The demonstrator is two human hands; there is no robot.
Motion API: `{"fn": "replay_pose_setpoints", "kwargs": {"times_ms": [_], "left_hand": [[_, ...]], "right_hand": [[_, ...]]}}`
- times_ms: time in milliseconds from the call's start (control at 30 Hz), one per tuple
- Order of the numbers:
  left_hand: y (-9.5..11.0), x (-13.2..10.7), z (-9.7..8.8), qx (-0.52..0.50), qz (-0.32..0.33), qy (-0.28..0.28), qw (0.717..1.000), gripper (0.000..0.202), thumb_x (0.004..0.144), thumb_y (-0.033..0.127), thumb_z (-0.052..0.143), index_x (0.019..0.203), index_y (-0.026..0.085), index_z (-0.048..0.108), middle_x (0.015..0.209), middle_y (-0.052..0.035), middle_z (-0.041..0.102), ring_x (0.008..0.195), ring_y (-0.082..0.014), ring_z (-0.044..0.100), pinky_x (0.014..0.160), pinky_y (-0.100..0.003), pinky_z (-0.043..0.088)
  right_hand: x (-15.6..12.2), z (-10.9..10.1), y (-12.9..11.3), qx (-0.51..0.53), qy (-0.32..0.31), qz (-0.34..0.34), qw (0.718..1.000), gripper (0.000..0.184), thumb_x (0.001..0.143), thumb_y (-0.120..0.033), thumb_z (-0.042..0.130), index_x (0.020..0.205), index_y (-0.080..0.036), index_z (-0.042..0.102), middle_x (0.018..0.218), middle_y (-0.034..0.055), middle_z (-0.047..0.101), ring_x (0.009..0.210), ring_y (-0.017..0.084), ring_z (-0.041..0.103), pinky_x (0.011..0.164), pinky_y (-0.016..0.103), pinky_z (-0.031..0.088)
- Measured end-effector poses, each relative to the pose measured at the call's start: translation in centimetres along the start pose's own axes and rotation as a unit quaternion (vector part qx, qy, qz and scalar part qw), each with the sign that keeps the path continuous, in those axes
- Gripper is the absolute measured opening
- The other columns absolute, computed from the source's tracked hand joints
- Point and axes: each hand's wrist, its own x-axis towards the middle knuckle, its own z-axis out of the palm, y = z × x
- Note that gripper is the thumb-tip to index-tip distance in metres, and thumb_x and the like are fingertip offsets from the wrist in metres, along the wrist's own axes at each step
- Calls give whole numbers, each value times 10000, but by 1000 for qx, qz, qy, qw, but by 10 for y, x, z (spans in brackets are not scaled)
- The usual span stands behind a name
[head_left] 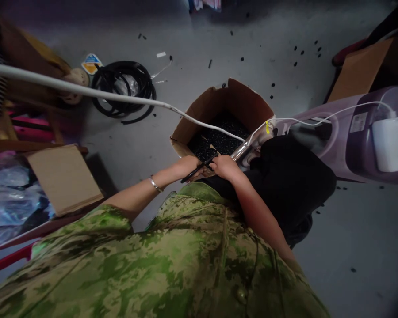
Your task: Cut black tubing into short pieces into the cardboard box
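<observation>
My left hand (187, 166), with a silver bracelet on its wrist, is closed around a thin black strip (193, 173). The strip slants across both hands at the near rim of a cardboard box (199, 102). Pinched fingers of my right hand (224, 168) grip the same strip near its upper end. Many small black pieces (230, 126) fill the bottom of the box. Just beyond my right hand lies a shiny silver bar-like thing (240, 150) with a white cord running by it. My fingers partly hide the strip.
A thick white cable (119, 93) crosses over the box from the left. Coiled black tubing (149, 90) lies on the floor, with small black bits scattered around. At right is a purple plastic stool-like item (341, 132) bearing a white adapter (391, 143). Cardboard (64, 179) stands at left.
</observation>
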Motion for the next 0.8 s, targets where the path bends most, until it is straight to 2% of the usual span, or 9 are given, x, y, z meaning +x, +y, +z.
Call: {"fn": "replay_pose_setpoints", "kwargs": {"times_ms": [67,133,267,333,433,533,633,700,800], "left_hand": [[1,-1,-2,7,8,11,1000,481,921,447,523,566,147,646,448,-57,594,444,-154,568,547,-251,468],[0,-2,-5,-19,47,16,999,504,946,452,493,578,147,651,520,-71,650,493,-154,604,573,-244,478],[-6,-4,-11,-103,105,32,989,504,965,474,450,673,139,689,627,-73,708,618,-164,665,654,-238,504],[-6,-5,-12,-130,114,26,985,476,953,475,457,717,136,696,661,-68,721,660,-171,674,677,-240,511],[-3,-6,-9,-165,121,-6,979,429,936,454,452,788,132,695,729,-75,735,715,-179,680,700,-249,522],[1,-8,-4,-200,142,-42,968,373,914,424,438,885,137,674,819,-84,740,760,-189,683,716,-270,541],[3,-9,-3,-203,167,-67,963,342,874,401,450,964,140,652,885,-83,739,785,-194,675,726,-277,552],[4,-9,-4,-182,171,-73,966,353,864,413,453,970,141,651,907,-79,737,777,-189,662,730,-272,549],[6,-10,-6,-157,172,-73,970,365,868,432,447,968,150,655,931,-66,741,769,-181,650,739,-259,539]], "right_hand": [[0,-1,2,12,9,-1,1000,387,1010,-317,451,1158,-115,747,1199,181,729,1128,272,666,893,300,466],[0,-2,4,38,27,-6,999,372,1011,-303,450,1108,-116,756,1167,170,739,1097,255,669,891,291,455],[-4,-2,11,166,93,-20,982,321,1003,-268,453,968,-142,746,986,95,756,946,188,665,831,256,444],[-7,1,15,260,127,-25,957,278,983,-268,469,937,-155,720,847,46,727,842,164,649,770,245,446],[-11,5,19,404,165,-10,900,193,941,-287,500,934,-178,660,699,-18,642,676,132,596,649,226,437],[-14,6,21,518,180,12,836,145,915,-317,525,848,-198,572,640,-47,581,520,96,489,502,201,380],[-17,3,20,587,177,20,789,143,897,-336,562,844,-208,524,613,-63,552,445,77,411,409,187,315],[-18,2,18,604,177,13,777,155,888,-349,587,865,-211,521,608,-70,546,437,74,406,390,179,304],[-18,2,15,597,185,-3,781,144,886,-338,594,866,-211,527,606,-70,551,443,70,420,404,170,326]]}}
